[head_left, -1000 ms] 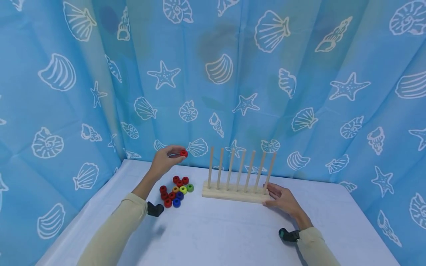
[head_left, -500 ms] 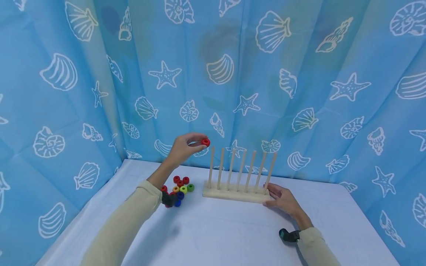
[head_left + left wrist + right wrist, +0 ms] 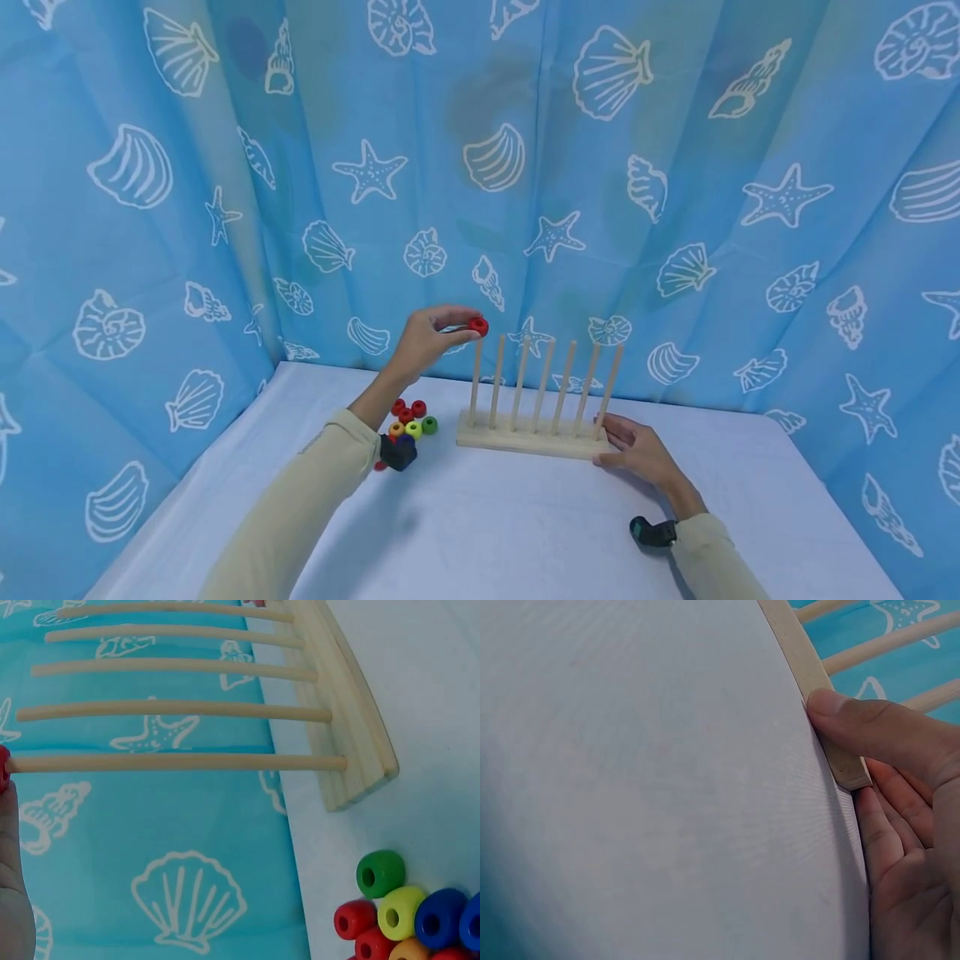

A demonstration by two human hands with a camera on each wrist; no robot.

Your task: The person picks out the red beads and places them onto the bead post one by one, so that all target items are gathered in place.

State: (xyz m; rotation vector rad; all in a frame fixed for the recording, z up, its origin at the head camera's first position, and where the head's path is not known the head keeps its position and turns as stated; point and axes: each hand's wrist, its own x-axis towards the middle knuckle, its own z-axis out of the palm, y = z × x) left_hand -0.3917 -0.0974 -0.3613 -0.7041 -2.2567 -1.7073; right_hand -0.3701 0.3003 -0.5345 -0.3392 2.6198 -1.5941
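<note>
Between thumb and fingertips, my left hand [image 3: 429,340] pinches a red bead [image 3: 478,327] at the top of the leftmost peg [image 3: 476,383] of a wooden peg rack [image 3: 532,443]. In the left wrist view the red bead [image 3: 4,769] meets that peg's tip; whether the peg has entered its hole I cannot tell. The rack's several pegs stand upright and bare. My right hand [image 3: 643,454] grips the right end of the rack's base; in the right wrist view its thumb lies on the front edge of the base [image 3: 844,761], with the fingers behind.
Left of the rack, several loose beads in red, orange, yellow, green and blue lie on the white tablecloth [image 3: 525,525], among them a green bead [image 3: 429,425]. My left forearm partly covers them. A blue shell-patterned curtain [image 3: 480,208] hangs behind the table.
My left hand has carried the red bead up and right, from above the loose beads to the leftmost peg's top. My right hand and the rack have stayed in place.
</note>
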